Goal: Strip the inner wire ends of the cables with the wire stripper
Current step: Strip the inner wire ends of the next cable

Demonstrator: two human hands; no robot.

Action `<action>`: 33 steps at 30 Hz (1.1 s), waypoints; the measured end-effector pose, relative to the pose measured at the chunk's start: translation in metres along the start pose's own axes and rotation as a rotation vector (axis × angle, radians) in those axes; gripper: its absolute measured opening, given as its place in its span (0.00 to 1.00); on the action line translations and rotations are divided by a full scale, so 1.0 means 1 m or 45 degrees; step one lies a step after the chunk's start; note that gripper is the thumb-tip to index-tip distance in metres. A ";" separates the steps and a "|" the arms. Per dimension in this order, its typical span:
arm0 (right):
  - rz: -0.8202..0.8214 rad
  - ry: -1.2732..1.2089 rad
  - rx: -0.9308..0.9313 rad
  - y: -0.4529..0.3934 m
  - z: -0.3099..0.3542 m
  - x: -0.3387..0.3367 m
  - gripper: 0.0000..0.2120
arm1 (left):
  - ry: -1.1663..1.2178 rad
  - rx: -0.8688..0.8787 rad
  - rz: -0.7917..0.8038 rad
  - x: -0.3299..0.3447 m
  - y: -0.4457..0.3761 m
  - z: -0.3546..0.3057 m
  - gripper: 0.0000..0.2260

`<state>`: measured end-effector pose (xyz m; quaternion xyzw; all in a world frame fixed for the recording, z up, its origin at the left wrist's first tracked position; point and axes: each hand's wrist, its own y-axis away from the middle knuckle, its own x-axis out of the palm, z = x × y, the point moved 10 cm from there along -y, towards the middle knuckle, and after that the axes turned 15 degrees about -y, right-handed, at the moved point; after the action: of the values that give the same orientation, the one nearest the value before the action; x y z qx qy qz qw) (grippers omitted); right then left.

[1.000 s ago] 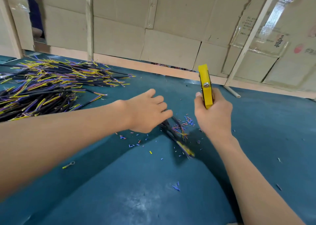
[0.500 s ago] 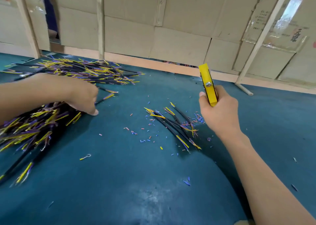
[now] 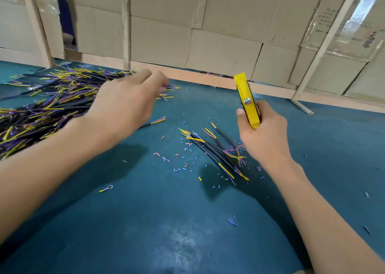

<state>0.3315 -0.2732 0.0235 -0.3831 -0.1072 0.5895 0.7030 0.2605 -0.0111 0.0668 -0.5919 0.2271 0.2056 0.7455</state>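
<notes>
On the teal desk [image 3: 145, 221], far left, lies a big pile of cables [image 3: 41, 107], black jackets with yellow and purple inner wires splayed at the ends; too many to count. Left hand [image 3: 125, 105] hangs over the pile's right edge, blurred, fingers curled. A dark cable tip shows just past the fingertips [image 3: 164, 82], but whether the grip is clamped on it I cannot tell.

Right hand [image 3: 262, 136] has its grip wrapped tight round the lower part of the yellow wire stripper [image 3: 246, 100], which stands upright, head pointing to the far side, above the desk. One stripper, one bolt showing on its side.

Small heap of cables [image 3: 216, 150], near centre, just left of the right wrist: roughly a dozen, overlapping, exact count not possible. One loose cable [image 3: 155, 121] lies alone between the two groups. Scattered insulation bits [image 3: 181, 161], blue and pink, many, lie around the small heap. One ring terminal [image 3: 106, 189] nearer, on its own.

Handling, as judged: cables light, thin, bendy, jackets smooth and likely to slide in a loose pinch. Best held on the black jacket close behind the splayed end, so the inner wires stay stiff enough to feed into the stripper. Fine strands at the tips look easily bent or nicked.
</notes>
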 end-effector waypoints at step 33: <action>0.057 -1.395 0.472 0.014 0.021 0.043 0.07 | 0.533 -0.026 0.127 0.019 0.033 -0.029 0.05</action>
<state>0.3210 -0.2256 0.0157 0.1054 -0.3425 0.7254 0.5877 0.2541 -0.0314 0.0241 -0.6173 0.4037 0.1171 0.6650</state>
